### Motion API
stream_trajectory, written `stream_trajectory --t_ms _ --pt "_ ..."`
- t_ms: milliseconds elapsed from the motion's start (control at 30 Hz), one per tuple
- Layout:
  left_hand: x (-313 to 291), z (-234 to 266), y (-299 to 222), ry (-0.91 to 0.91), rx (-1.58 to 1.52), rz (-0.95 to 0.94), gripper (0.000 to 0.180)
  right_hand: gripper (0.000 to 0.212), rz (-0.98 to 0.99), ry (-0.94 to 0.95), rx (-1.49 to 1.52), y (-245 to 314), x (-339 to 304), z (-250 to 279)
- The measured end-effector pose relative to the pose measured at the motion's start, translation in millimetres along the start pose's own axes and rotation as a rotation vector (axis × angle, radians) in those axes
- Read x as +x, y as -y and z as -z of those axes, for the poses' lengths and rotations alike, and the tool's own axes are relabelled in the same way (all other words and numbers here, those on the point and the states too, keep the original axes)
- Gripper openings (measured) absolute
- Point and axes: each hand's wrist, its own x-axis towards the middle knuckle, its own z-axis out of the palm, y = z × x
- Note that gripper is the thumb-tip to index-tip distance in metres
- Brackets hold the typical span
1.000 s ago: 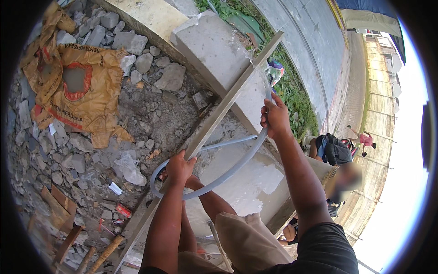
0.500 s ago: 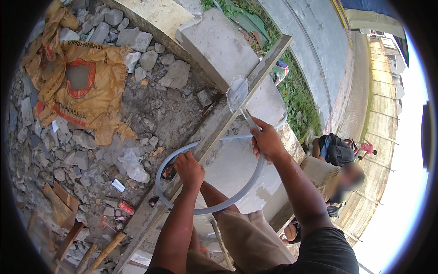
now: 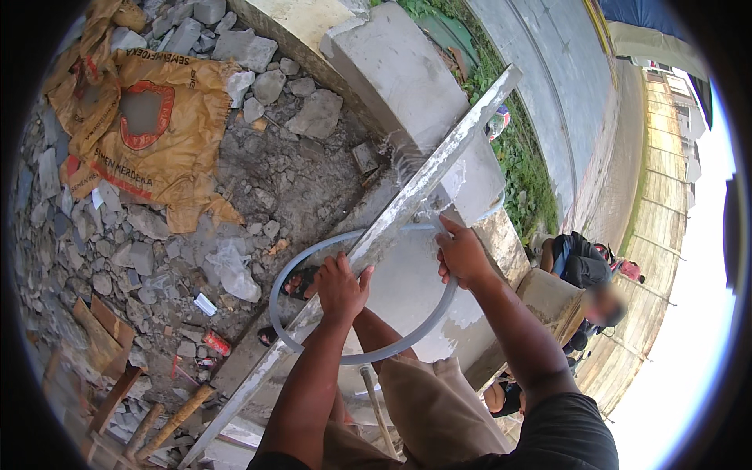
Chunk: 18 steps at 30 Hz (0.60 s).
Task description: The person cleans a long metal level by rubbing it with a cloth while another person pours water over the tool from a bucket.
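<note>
A long, straight grey board (image 3: 423, 184) runs slantwise from the lower left to the upper right, its surface wet and streaked. My left hand (image 3: 341, 290) is closed over the board's edge near its middle, thumb on the near side. In my right hand (image 3: 466, 258) is the end of a pale, translucent hose (image 3: 392, 347), pointed at the board. Water from it splashes on the board and sprays off the far side. The hose loops round below my hands, passing under my left forearm and behind the board.
Broken rubble (image 3: 141, 258) covers the ground at left, with a torn brown cement sack (image 3: 200, 117), a plastic bag (image 3: 233, 270) and a red can (image 3: 216, 342) on it. A concrete block (image 3: 399, 78) lies beyond the board. A person (image 3: 583, 262) sits at the right.
My left hand and the board have shifted slightly up and right in view, and the board's broad face now shows more. The water hits lower along the board, nearer my right hand.
</note>
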Motion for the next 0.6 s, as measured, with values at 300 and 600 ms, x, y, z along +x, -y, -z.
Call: stream_trajectory --t_ms 300,600 --pt "-1 4 27 0.09 -0.204 0.106 0.08 0.058 0.114 -0.16 0.188 -5 15 4" --pt "16 22 23 0.405 -0.155 0.182 0.075 0.058 0.223 -0.449 0.222 38 59 49"
